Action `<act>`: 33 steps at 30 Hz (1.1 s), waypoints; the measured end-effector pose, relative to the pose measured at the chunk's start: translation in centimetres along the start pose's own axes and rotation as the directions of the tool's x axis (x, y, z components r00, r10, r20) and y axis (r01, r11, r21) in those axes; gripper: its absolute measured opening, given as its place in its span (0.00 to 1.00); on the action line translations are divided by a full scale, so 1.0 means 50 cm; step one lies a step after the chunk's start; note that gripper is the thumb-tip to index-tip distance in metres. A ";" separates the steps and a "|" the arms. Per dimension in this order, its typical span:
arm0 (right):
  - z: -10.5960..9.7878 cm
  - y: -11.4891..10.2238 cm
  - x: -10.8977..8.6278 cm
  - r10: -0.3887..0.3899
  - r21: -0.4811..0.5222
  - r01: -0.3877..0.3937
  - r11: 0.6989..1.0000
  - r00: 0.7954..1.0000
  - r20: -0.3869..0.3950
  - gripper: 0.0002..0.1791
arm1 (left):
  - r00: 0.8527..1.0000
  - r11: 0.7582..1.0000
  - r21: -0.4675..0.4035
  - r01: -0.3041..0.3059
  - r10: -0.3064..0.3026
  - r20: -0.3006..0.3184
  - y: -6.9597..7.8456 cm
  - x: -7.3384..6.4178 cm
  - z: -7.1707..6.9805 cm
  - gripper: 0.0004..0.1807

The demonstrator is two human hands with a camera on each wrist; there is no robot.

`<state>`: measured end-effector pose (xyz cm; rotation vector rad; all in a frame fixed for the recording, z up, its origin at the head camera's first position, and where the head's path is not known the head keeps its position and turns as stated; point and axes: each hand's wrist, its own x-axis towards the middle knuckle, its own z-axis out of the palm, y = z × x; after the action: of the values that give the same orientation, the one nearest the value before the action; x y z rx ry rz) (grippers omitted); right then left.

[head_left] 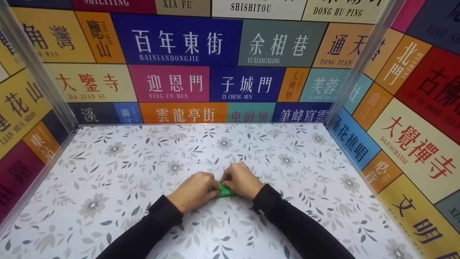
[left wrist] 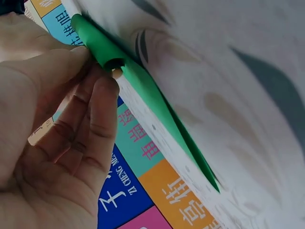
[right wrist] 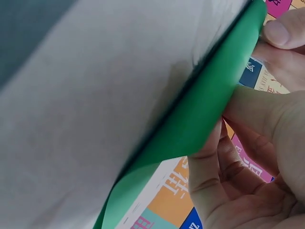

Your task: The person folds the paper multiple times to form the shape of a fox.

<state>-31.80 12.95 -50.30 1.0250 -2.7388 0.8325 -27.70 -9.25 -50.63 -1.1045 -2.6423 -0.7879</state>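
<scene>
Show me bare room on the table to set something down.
The table is bare from the left sleeve to the left wall, from the right sleeve to the right wall, and from the green sheet to the back wall. A smaller gap lies between the sleeves. The middle is crowded: left hand and right hand hold the sheet.

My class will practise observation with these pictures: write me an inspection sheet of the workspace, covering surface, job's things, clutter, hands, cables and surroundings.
Surface: white tabletop printed with grey flowers and leaves.
Job's things: one thin green sheet, partly curled over; material cannot be told.
Clutter: nothing seen.
Hands: left hand and right hand side by side, both pinching the green sheet; black sleeves on both arms.
Cables: nothing seen.
Surroundings: colourful panels with large printed characters at the back, left and right.
</scene>
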 end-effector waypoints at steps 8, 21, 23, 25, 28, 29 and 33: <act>0.003 0.003 -0.001 0.002 -0.014 -0.002 1.000 1.000 0.003 0.04 | 1.000 1.000 0.002 0.011 -0.011 -0.002 0.005 0.004 0.009 0.05; 0.002 -0.002 0.001 0.013 -0.034 -0.014 0.999 1.000 -0.010 0.06 | 0.999 0.999 0.018 0.037 -0.036 -0.023 0.019 0.005 0.010 0.08; 0.003 -0.001 0.001 0.017 -0.030 -0.017 0.999 1.000 -0.005 0.05 | 0.998 0.998 -0.002 0.060 -0.060 -0.011 0.018 0.004 0.007 0.07; 0.004 -0.001 0.001 0.028 -0.026 -0.028 0.999 1.000 0.000 0.06 | 0.997 0.996 -0.022 0.081 -0.081 0.001 0.017 0.003 0.005 0.07; 0.004 0.000 0.001 0.044 -0.017 -0.044 0.999 0.999 0.006 0.05 | 0.994 0.993 -0.054 0.108 -0.107 0.017 0.016 0.001 0.003 0.07; 0.004 0.000 0.000 0.051 -0.015 -0.051 0.999 0.999 0.008 0.05 | 0.993 0.991 -0.061 0.116 -0.115 0.019 0.015 0.000 0.002 0.07; 0.003 -0.003 0.000 0.049 -0.008 -0.049 0.999 0.999 0.009 0.05 | 0.990 0.987 -0.075 0.143 -0.142 0.025 0.014 0.000 0.000 0.09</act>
<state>-31.70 12.77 -50.38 0.9660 -2.7829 0.8260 -27.21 -8.86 -50.37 -0.9533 -2.7531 -0.9170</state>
